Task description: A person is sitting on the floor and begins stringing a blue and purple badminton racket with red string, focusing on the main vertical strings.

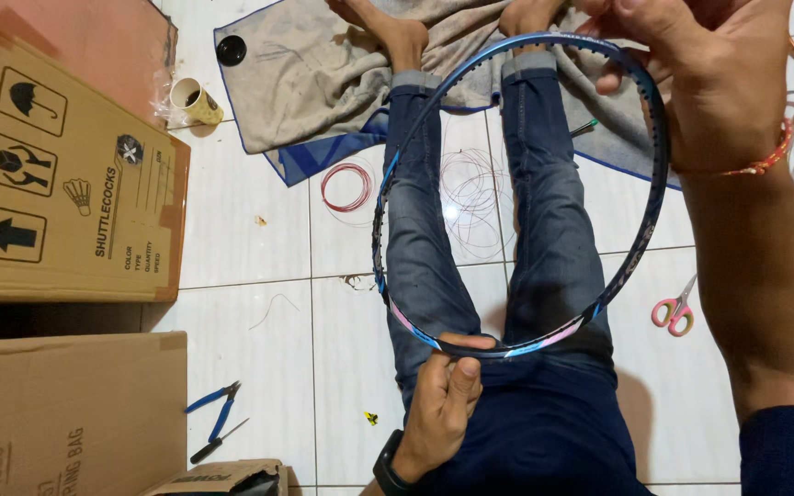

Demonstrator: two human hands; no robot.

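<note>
Boxes [66,174] left, pliers [213,404] beside, scissors [674,310] right, towel [323,83] ahead

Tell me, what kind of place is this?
Probably a home workshop for stringing badminton rackets: an unstrung racket frame held over a tiled floor, coils of string, and shuttlecock cartons.

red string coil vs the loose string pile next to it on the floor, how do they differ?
The red string coil is wound into a tight, neat ring; the loose string pile spreads in wide, slack, tangled loops. The coil is bright red and dense; the pile looks thin, pale and reddish. The coil covers less floor than the pile. Both lie on the white tiles, untouched by either hand.
</note>
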